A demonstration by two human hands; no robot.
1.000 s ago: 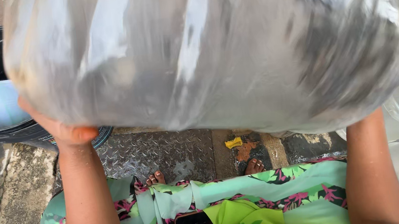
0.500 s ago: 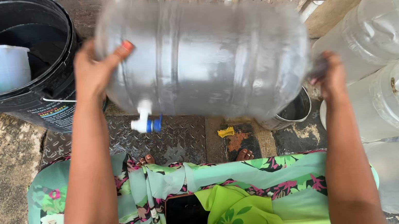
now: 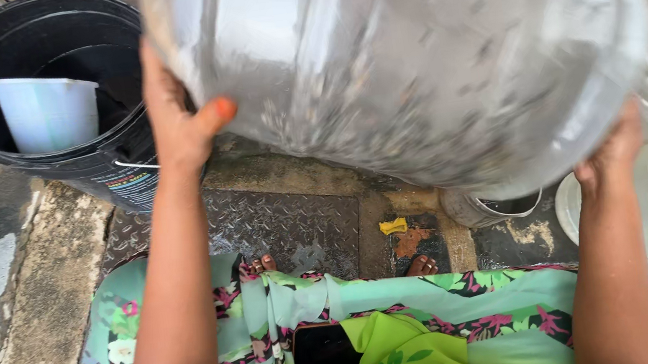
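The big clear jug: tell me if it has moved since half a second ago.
Yes. The clear jug has swung up towards the camera: against the black bucket it now fills the top of the view, between left hand and right hand.

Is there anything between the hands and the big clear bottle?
Nothing visible. The left hand presses directly on one end of the bottle, and the right hand supports the other end from below. Both touch the plastic with no cloth or tool between.
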